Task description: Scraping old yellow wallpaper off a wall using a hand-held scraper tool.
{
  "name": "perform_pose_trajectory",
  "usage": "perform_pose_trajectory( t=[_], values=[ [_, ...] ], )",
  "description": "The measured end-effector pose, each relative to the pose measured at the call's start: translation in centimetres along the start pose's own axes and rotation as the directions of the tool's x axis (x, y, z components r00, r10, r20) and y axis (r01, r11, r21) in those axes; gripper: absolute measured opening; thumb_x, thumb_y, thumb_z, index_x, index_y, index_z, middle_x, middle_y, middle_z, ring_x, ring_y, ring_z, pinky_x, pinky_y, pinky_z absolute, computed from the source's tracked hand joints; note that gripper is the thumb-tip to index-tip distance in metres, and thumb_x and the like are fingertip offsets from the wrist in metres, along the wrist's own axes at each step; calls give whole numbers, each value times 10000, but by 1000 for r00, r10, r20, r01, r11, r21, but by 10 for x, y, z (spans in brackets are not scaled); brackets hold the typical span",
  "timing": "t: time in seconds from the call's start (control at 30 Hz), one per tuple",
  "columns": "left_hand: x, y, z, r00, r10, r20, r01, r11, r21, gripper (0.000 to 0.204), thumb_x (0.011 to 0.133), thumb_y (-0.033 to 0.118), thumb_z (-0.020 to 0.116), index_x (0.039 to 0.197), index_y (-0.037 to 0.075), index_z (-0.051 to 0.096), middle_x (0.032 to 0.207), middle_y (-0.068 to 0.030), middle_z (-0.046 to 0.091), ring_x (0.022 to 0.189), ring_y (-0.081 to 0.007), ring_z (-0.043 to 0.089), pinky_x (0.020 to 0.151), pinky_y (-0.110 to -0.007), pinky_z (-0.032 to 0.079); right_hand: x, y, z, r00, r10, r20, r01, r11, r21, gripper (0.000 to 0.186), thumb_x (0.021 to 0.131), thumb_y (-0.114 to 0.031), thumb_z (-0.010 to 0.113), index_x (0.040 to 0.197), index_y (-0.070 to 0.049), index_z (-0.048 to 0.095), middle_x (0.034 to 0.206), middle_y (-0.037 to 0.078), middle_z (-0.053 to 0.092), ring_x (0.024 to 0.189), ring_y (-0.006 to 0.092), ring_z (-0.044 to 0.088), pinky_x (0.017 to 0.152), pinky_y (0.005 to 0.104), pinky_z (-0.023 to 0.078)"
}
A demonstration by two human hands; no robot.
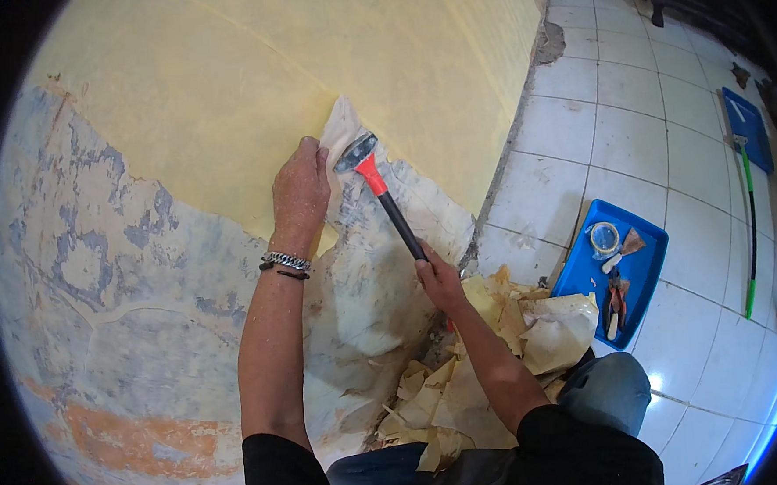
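My right hand (440,279) is wrapped round the black handle of a scraper (391,209) with a red neck and a wide grey head. The scraper's head lies against the wall at the torn edge of the yellow wall covering (379,58). A loosened flap (341,126) of that covering stands up beside the head, its pale underside showing. My left hand (301,190), with a chain bracelet at the wrist, grips the flap's left side between thumb and fingers. Below the tear, the bared wall (148,343) is patchy grey, white and orange.
Torn yellow sheets (449,397) are heaped at the wall's foot by my knee. On the tiled floor (543,182) to the right sits a blue tray (649,260) holding a tape roll, a putty knife and pliers. Farther right are a green-and-black pole (749,215) and another blue tray (757,140).
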State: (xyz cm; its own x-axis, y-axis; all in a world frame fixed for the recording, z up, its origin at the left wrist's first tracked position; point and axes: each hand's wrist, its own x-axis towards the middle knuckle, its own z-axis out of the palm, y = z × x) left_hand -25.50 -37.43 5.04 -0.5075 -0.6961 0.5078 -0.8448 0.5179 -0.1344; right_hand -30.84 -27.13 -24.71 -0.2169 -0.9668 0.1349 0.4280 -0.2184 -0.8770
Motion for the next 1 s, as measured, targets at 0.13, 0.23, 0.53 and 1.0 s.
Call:
perform_pose_trajectory(
  t=[0.13, 0.23, 0.53, 1.0],
  values=[
    [-3, -5, -2, 997, -5, -73, 1, 998, -62, 162, 978, 177, 527, 931, 23, 512, 773, -233, 614, 771, -442, 607, 643, -503, 462, 6, 6, 2, 1000, -11, 3, 11, 1000, -4, 466, 1005, -259, 522, 1448, -132, 454, 693, -33, 474, 618, 66, 450, 590, 240, 411],
    [-2, -6, -2, 998, -17, -65, 10, 994, -113, 158, 975, 172, 535, 927, 23, 511, 783, -235, 616, 770, -440, 605, 637, -496, 457, 1, 15, -1, 997, -72, -14, 71, 995, -69, 472, 1006, -262, 520, 1453, -128, 447, 694, -30, 482, 616, 70, 453, 592, 240, 411],
    [-5, -6, -7, 980, 45, -192, -76, 985, -155, 148, 973, 145, 552, 956, -1, 529, 732, -233, 583, 702, -425, 598, 599, -440, 455, 1, 7, 8, 995, -96, -16, 94, 991, -99, 490, 1008, -273, 518, 1465, -121, 421, 688, -15, 471, 614, 83, 450, 581, 246, 397],
    [0, -8, -33, 954, -45, -295, -19, 978, -209, 162, 978, 167, 546, 941, 10, 529, 693, -211, 573, 637, -402, 587, 586, -428, 455, 7, -21, 12, 993, -119, 16, 120, 976, -183, 479, 999, -237, 524, 1455, -123, 435, 699, 50, 499, 609, 110, 474, 601, 277, 422]
  ],
)
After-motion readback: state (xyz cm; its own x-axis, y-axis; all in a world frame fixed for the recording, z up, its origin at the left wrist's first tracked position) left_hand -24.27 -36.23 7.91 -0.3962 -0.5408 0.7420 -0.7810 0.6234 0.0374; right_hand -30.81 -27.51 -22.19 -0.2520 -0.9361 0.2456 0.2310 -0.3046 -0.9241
